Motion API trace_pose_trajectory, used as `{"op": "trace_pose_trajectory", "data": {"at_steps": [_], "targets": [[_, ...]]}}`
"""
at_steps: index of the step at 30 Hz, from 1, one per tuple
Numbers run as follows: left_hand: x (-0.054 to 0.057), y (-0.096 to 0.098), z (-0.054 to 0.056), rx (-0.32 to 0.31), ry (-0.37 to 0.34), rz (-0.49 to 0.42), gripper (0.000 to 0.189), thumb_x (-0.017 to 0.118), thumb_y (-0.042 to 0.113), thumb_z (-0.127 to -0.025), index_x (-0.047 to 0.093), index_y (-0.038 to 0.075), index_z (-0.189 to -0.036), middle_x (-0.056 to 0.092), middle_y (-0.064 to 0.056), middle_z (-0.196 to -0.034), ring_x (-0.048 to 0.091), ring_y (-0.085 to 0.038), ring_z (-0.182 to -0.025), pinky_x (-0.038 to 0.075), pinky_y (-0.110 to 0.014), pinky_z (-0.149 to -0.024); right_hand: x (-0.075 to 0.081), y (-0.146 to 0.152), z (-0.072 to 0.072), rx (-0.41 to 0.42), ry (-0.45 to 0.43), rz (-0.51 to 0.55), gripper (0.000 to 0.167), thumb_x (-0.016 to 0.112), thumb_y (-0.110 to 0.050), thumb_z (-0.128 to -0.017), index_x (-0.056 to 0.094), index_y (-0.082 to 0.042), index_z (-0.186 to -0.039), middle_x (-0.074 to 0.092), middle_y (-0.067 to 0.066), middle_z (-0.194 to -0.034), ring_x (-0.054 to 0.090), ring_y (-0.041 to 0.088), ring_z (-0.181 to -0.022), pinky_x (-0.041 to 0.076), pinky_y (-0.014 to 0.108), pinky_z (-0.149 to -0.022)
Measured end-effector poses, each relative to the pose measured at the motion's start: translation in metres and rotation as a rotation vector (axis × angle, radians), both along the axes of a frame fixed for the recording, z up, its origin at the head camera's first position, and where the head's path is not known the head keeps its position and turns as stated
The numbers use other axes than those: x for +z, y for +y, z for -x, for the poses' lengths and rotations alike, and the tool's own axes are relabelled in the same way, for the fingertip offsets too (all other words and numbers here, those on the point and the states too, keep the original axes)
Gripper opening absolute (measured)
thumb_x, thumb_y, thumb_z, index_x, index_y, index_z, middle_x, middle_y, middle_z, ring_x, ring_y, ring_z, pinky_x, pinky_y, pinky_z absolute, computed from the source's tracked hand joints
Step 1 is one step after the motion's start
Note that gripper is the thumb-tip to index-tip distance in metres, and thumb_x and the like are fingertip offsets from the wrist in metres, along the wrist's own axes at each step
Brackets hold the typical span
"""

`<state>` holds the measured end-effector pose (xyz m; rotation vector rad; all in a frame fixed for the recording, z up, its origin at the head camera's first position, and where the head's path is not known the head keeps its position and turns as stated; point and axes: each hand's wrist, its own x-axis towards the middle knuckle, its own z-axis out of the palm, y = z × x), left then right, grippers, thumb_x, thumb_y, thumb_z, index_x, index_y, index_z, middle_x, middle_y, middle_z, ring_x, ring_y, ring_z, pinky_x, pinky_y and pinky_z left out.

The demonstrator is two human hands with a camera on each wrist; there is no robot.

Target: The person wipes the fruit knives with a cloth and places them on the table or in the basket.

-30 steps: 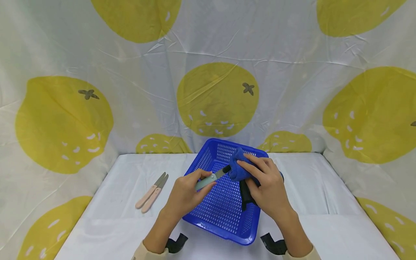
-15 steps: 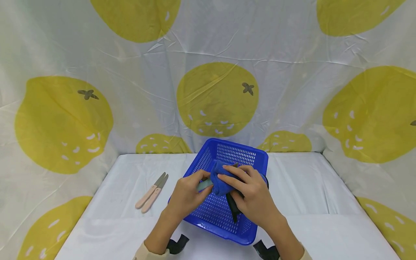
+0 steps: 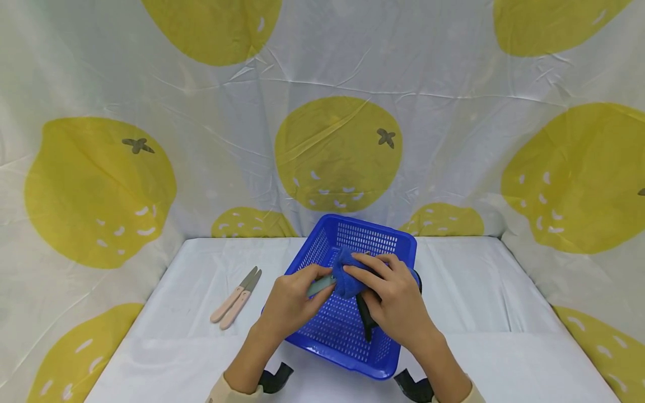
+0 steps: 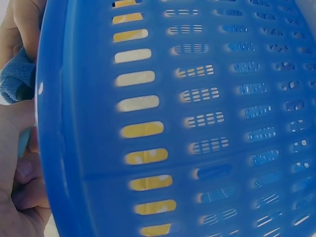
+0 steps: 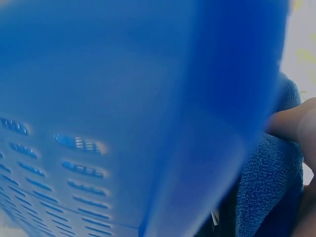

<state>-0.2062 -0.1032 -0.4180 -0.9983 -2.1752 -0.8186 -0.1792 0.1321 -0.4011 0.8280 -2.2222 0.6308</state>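
Note:
Over a blue perforated basket, my left hand pinches the pale green handle of a small knife between thumb and fingers. My right hand grips a blue towelling cloth folded round the knife's blade, which is hidden. A black strip hangs below the cloth. In the left wrist view, part of the left hand and the cloth show beyond the basket's wall. The right wrist view shows the cloth beside the rim, with the right hand's fingers on it.
Two knives with pink handles, one beside the other, lie on the white-covered table left of the basket. A white curtain with printed lemons rises behind the table.
My right hand has brought the cloth leftward along the knife, covering the blade that showed a second ago, then shifted slightly back right. The left hand has barely moved.

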Motion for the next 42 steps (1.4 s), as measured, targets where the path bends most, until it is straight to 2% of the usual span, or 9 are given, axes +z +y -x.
{"op": "trace_pose_trajectory", "data": {"at_steps": [10,19,28,32,37,42], "targets": [[0.001,0.000,0.000,0.001,0.024,0.003,0.030,0.085,0.016,-0.086,0.069,0.006,-0.109,0.078,-0.005,-0.103,0.076,-0.013,-0.079,0.061,-0.021,-0.068,0.000,0.010,0.005,-0.048,-0.003,0.037,0.049,0.070,0.000,-0.086,0.074,-0.024,-0.128,0.067,0.003,-0.137,0.059,0.028,-0.113,0.055,0.049,-0.092],[0.000,0.000,0.000,-0.002,-0.001,-0.001,0.030,0.084,0.017,-0.087,0.070,0.007,-0.111,0.078,-0.005,-0.106,0.077,-0.014,-0.082,0.062,-0.022,-0.071,0.001,0.027,0.012,-0.123,-0.018,0.091,0.048,0.078,0.001,-0.084,0.074,-0.021,-0.127,0.067,0.005,-0.137,0.059,0.027,-0.114,0.055,0.051,-0.093],[-0.001,0.000,0.001,0.009,-0.018,-0.027,0.029,0.085,0.018,-0.087,0.070,0.008,-0.110,0.079,-0.005,-0.108,0.076,-0.012,-0.080,0.060,-0.019,-0.068,0.000,0.040,0.016,-0.165,-0.011,0.162,0.049,0.075,0.005,-0.083,0.074,-0.018,-0.126,0.067,0.009,-0.136,0.058,0.032,-0.114,0.055,0.055,-0.091],[-0.001,-0.001,0.002,0.034,-0.040,-0.021,0.030,0.084,0.021,-0.088,0.070,0.009,-0.111,0.079,-0.004,-0.108,0.075,-0.010,-0.079,0.059,-0.017,-0.067,0.002,0.036,0.012,-0.148,-0.021,0.166,0.050,0.077,0.004,-0.083,0.074,-0.019,-0.127,0.066,0.008,-0.137,0.058,0.029,-0.116,0.056,0.054,-0.093],[-0.001,-0.002,0.002,0.059,-0.057,-0.006,0.029,0.082,0.024,-0.089,0.069,0.011,-0.112,0.079,-0.003,-0.108,0.075,-0.009,-0.078,0.058,-0.016,-0.066,0.005,0.023,0.005,-0.074,-0.024,0.144,0.051,0.076,0.003,-0.084,0.073,-0.021,-0.128,0.066,0.006,-0.139,0.058,0.027,-0.117,0.057,0.051,-0.094],[-0.002,-0.002,0.002,0.071,-0.066,0.002,0.029,0.083,0.021,-0.089,0.068,0.011,-0.112,0.079,-0.003,-0.109,0.076,-0.011,-0.083,0.060,-0.019,-0.070,0.006,0.008,-0.002,0.006,-0.025,0.082,0.049,0.073,0.000,-0.086,0.073,-0.023,-0.129,0.066,0.003,-0.139,0.058,0.026,-0.116,0.055,0.049,-0.094]]}}
